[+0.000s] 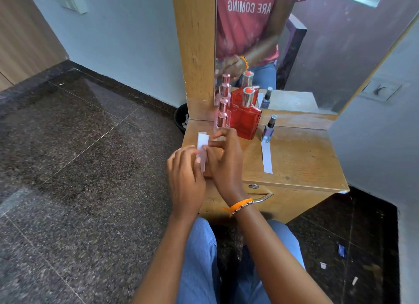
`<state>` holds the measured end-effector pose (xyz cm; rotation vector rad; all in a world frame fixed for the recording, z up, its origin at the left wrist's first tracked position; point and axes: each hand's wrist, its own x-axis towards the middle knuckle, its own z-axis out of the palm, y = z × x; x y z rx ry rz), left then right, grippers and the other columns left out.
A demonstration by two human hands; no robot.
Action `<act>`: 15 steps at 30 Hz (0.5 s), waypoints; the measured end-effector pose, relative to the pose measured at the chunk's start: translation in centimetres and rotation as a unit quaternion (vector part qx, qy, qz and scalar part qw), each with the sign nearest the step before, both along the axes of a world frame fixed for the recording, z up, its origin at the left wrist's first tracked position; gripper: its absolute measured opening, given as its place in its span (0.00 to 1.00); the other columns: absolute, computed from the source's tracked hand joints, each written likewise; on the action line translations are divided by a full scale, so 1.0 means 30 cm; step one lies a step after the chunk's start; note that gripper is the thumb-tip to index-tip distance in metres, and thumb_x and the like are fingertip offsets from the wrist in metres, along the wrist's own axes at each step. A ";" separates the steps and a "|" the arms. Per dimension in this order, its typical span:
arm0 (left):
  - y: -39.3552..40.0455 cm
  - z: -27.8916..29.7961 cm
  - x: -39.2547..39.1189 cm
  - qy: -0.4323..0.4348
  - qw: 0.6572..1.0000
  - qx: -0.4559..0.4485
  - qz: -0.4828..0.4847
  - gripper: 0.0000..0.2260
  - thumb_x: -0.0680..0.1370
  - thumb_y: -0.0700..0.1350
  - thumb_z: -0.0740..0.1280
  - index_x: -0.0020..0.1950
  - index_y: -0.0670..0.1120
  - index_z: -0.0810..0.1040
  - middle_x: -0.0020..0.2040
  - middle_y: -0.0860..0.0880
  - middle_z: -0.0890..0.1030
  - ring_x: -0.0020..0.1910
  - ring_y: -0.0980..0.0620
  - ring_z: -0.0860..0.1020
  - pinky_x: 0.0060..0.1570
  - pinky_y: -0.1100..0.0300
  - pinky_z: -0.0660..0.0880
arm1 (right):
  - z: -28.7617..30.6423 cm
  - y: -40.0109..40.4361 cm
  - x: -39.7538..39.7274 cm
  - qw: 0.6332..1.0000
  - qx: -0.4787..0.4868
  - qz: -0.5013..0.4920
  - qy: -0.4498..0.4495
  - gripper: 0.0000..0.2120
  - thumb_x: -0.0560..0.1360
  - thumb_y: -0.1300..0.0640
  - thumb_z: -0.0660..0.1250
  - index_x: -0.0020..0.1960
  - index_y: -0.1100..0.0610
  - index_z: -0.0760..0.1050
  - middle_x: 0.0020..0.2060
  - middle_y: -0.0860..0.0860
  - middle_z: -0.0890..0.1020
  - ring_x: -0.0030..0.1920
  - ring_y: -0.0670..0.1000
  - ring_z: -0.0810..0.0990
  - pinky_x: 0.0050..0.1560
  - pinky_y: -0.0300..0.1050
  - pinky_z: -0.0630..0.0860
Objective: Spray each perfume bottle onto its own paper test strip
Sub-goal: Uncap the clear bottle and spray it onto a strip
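Note:
My left hand [184, 179] and my right hand [224, 160] meet over the left end of the wooden shelf [301, 158], both pinching white paper strips [202, 145] held upright between the fingers. A red square perfume bottle [246, 117] with a silver cap stands behind my right hand. A slim pink-capped bottle [222, 117] is just left of it. A small blue bottle [268, 129] with a dark cap stands to the right, with a white test strip [266, 158] lying flat in front of it.
A mirror [306, 42] behind the shelf repeats the bottles and my hands. Below the shelf is a drawer with a metal handle [263, 198] and lock. A black bin [181, 120] sits on the dark stone floor at the left. Paper scraps lie on the floor at the right.

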<state>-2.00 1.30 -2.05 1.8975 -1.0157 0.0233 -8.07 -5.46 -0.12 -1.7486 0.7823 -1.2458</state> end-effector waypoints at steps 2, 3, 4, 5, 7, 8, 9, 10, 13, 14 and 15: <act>-0.012 0.030 -0.019 0.043 0.998 -0.043 0.005 0.06 0.77 0.44 0.62 0.54 0.50 0.72 0.53 0.55 0.76 0.55 0.52 0.71 0.50 0.66 0.63 | 0.014 -0.004 -0.034 0.999 0.012 -0.018 -0.032 0.21 0.72 0.70 0.68 0.49 0.46 0.65 0.46 0.37 0.73 0.44 0.52 0.80 0.45 0.43 0.78; -0.022 0.043 -0.027 0.075 0.996 -0.052 -0.009 0.07 0.77 0.44 0.64 0.53 0.51 0.71 0.52 0.56 0.75 0.53 0.54 0.71 0.48 0.66 0.64 | 0.017 -0.009 -0.049 0.998 0.020 -0.025 -0.046 0.20 0.71 0.70 0.69 0.49 0.47 0.66 0.45 0.36 0.73 0.43 0.52 0.80 0.44 0.40 0.78; -0.033 0.054 -0.033 0.111 0.992 -0.056 -0.032 0.08 0.76 0.43 0.65 0.53 0.52 0.70 0.50 0.56 0.76 0.51 0.56 0.73 0.47 0.66 0.67 | 0.017 -0.017 -0.062 0.997 0.031 -0.031 -0.057 0.19 0.71 0.70 0.69 0.49 0.51 0.66 0.45 0.36 0.74 0.43 0.51 0.81 0.43 0.37 0.77; -0.043 0.063 -0.038 0.147 0.986 -0.057 -0.054 0.09 0.76 0.42 0.66 0.52 0.52 0.70 0.48 0.55 0.78 0.48 0.58 0.76 0.46 0.67 0.70 | 0.018 -0.026 -0.073 0.996 0.049 -0.034 -0.066 0.18 0.71 0.71 0.69 0.49 0.53 0.66 0.46 0.39 0.75 0.42 0.51 0.81 0.43 0.34 0.76; -0.061 0.073 -0.042 0.188 0.979 -0.046 -0.067 0.10 0.75 0.39 0.68 0.49 0.52 0.71 0.42 0.55 0.79 0.41 0.61 0.77 0.40 0.71 0.71 | 0.019 -0.050 -0.088 0.994 0.077 -0.037 -0.063 0.17 0.70 0.71 0.70 0.48 0.55 0.67 0.45 0.52 0.77 0.43 0.54 0.82 0.43 0.32 0.76; -0.067 0.072 -0.040 0.198 0.978 -0.038 -0.059 0.10 0.74 0.38 0.68 0.47 0.53 0.71 0.41 0.56 0.78 0.39 0.62 0.77 0.39 0.71 0.71 | 0.019 -0.061 -0.090 0.995 0.081 -0.041 -0.051 0.17 0.70 0.70 0.71 0.48 0.55 0.67 0.44 0.53 0.77 0.43 0.52 0.81 0.43 0.31 0.75; -0.072 0.070 -0.038 0.208 0.976 -0.032 -0.049 0.11 0.74 0.38 0.68 0.45 0.54 0.71 0.40 0.57 0.78 0.38 0.62 0.77 0.39 0.69 0.71 | 0.018 -0.074 -0.089 0.995 0.082 -0.047 -0.038 0.16 0.70 0.69 0.71 0.48 0.56 0.68 0.43 0.52 0.77 0.43 0.50 0.80 0.43 0.30 0.74; -0.074 0.067 -0.037 0.222 0.974 -0.027 -0.039 0.12 0.73 0.37 0.69 0.44 0.54 0.71 0.41 0.56 0.78 0.39 0.60 0.77 0.40 0.65 0.72 | 0.018 -0.088 -0.085 0.995 0.082 -0.052 -0.024 0.15 0.70 0.68 0.72 0.49 0.56 0.69 0.42 0.51 0.77 0.43 0.48 0.79 0.43 0.29 0.73; -0.080 0.053 -0.031 0.254 0.967 -0.023 -0.021 0.12 0.71 0.35 0.69 0.46 0.49 0.72 0.44 0.51 0.79 0.43 0.52 0.78 0.42 0.59 0.72 | 0.010 -0.132 -0.057 0.995 0.057 -0.064 0.044 0.15 0.70 0.64 0.74 0.52 0.58 0.73 0.46 0.53 0.79 0.46 0.50 0.77 0.44 0.32 0.73; -0.080 0.050 -0.029 0.253 0.967 -0.018 -0.017 0.11 0.71 0.34 0.70 0.46 0.48 0.71 0.43 0.51 0.78 0.43 0.52 0.78 0.41 0.60 0.72 | 0.004 -0.146 -0.044 0.994 0.046 -0.066 0.074 0.16 0.69 0.63 0.74 0.54 0.59 0.74 0.48 0.54 0.80 0.47 0.50 0.77 0.46 0.35 0.74; -0.079 0.049 -0.027 0.249 0.968 -0.013 -0.018 0.11 0.71 0.34 0.70 0.44 0.48 0.72 0.42 0.52 0.78 0.43 0.53 0.77 0.41 0.62 0.71 | -0.003 -0.157 -0.031 0.992 0.035 -0.068 0.100 0.17 0.69 0.62 0.75 0.55 0.60 0.74 0.49 0.54 0.80 0.47 0.50 0.77 0.46 0.38 0.73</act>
